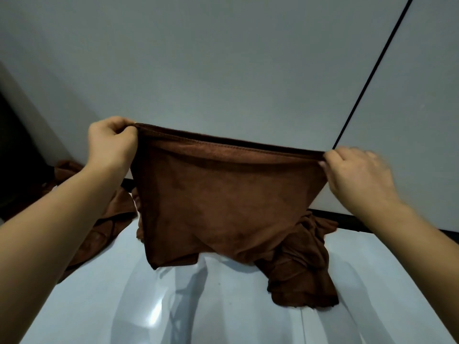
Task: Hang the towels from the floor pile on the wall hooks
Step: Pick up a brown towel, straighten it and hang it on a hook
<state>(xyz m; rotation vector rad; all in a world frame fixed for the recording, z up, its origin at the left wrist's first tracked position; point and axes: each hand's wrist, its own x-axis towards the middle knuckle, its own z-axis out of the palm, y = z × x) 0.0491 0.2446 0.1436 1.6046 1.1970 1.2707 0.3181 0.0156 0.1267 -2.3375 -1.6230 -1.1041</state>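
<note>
The person is holding one soft brown microfibre towel up in front of the pale grey wall, its stitched top hem stretched level. The left hand is pinching the left corner; the right hand is pinching the right. Remaining crumpled brown towels are lying on the glossy white floor below. No hooks are showing. Advice: keep the hem taut and lift the towel clear of the pile before hanging.
</note>
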